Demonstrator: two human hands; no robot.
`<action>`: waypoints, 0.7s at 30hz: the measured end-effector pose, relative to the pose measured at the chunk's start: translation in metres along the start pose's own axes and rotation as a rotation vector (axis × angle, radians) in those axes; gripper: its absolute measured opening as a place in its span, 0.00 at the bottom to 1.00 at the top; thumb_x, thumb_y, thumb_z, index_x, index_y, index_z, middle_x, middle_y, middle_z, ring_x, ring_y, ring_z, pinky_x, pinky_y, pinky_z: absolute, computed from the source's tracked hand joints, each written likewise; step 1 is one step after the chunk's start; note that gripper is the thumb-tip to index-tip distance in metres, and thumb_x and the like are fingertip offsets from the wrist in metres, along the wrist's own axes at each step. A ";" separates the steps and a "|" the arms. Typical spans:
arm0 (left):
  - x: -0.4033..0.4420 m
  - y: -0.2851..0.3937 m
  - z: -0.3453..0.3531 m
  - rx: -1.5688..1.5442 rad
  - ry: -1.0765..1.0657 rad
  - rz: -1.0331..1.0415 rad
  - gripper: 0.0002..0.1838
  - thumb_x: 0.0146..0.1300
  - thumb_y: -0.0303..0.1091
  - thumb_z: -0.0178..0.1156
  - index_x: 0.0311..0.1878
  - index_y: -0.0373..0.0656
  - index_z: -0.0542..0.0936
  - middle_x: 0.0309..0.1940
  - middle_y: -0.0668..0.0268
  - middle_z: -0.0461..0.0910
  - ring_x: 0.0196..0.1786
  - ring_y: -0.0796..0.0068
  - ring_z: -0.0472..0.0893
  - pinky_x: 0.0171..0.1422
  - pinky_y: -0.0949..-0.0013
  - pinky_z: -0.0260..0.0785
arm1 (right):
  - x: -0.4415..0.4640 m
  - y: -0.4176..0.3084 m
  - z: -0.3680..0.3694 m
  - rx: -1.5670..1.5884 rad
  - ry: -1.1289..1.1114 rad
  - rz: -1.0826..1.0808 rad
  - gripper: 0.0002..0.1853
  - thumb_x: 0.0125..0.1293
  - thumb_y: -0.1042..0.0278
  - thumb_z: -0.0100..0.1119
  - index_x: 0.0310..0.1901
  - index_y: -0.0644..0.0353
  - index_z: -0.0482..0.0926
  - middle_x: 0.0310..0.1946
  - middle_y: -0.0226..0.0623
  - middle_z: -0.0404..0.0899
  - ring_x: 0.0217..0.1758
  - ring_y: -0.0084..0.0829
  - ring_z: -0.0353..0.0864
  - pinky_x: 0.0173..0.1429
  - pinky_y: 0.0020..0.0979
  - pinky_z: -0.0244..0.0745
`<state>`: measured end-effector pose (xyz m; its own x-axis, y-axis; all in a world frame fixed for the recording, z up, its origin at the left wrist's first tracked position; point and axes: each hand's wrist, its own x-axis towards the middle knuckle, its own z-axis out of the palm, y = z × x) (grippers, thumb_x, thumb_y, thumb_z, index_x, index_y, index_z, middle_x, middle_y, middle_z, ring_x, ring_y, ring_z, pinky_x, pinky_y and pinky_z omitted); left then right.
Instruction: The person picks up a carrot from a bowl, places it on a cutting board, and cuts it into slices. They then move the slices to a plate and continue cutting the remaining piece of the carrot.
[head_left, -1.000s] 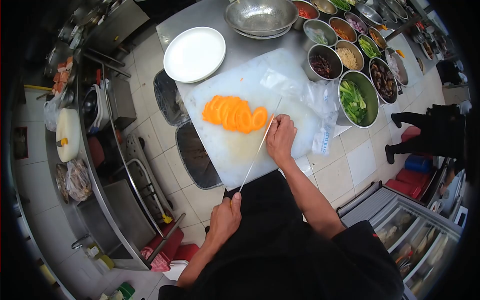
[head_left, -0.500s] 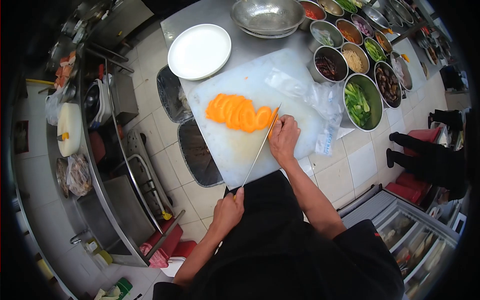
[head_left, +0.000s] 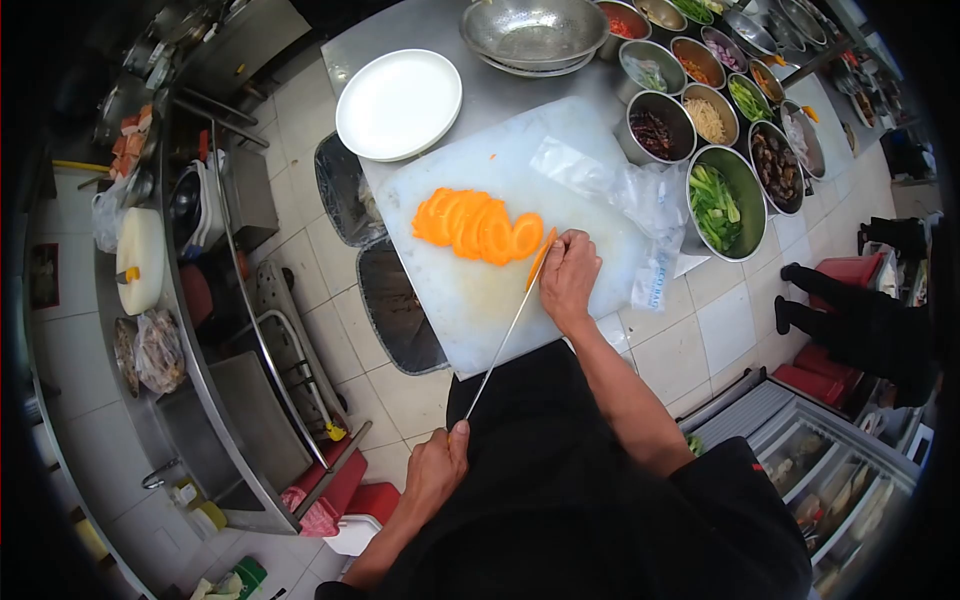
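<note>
My left hand [head_left: 437,466] is closed round the handle of a long knife [head_left: 500,356]. Its thin blade points up and away across the white cutting board [head_left: 450,310], the tip close to my right hand. My right hand [head_left: 570,277] has its fingers curled on the board, holding a carrot piece that they mostly hide. A thin carrot slice [head_left: 537,262] stands nearly on edge along the blade. To its left lies a row of overlapping orange carrot slices [head_left: 470,227]. A clear plastic bag [head_left: 590,172] is crumpled on the board's right side.
White plates [head_left: 398,104] are stacked at the board's far left corner. A metal colander [head_left: 535,30] stands behind. Several steel containers hold cut vegetables, one with greens [head_left: 714,208] nearest the board. Two lined bins [head_left: 398,310] stand at left. A person's dark-clothed legs [head_left: 835,305] show at right.
My left hand has drawn the knife back toward my body and to the lower left. A thin slice now leans out from the carrot beside the blade. My right hand stays in place.
</note>
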<state>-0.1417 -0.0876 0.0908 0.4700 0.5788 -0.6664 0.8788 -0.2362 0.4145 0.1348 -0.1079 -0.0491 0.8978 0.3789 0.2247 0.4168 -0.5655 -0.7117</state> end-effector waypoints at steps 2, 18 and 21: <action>-0.006 -0.001 -0.003 0.002 0.002 -0.006 0.31 0.75 0.53 0.44 0.30 0.30 0.75 0.23 0.35 0.77 0.33 0.29 0.77 0.38 0.40 0.68 | 0.001 -0.001 0.000 0.009 0.009 -0.003 0.07 0.68 0.67 0.50 0.42 0.59 0.70 0.35 0.39 0.75 0.42 0.43 0.72 0.48 0.44 0.60; 0.078 0.035 0.018 -0.002 0.042 0.069 0.32 0.74 0.53 0.44 0.30 0.29 0.77 0.27 0.31 0.77 0.36 0.28 0.77 0.44 0.39 0.69 | 0.000 -0.001 0.001 0.011 0.020 0.008 0.06 0.68 0.68 0.49 0.41 0.60 0.70 0.35 0.39 0.75 0.42 0.44 0.72 0.48 0.44 0.60; 0.068 0.037 0.012 -0.062 0.073 0.104 0.32 0.74 0.54 0.44 0.29 0.29 0.76 0.27 0.31 0.76 0.36 0.28 0.77 0.44 0.39 0.69 | 0.001 -0.004 -0.002 0.014 -0.011 0.029 0.06 0.68 0.68 0.48 0.41 0.60 0.70 0.36 0.40 0.76 0.42 0.44 0.72 0.48 0.45 0.60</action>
<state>-0.0766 -0.0664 0.0534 0.5485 0.6099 -0.5720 0.8181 -0.2502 0.5178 0.1344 -0.1068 -0.0445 0.9077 0.3705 0.1971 0.3888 -0.5658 -0.7271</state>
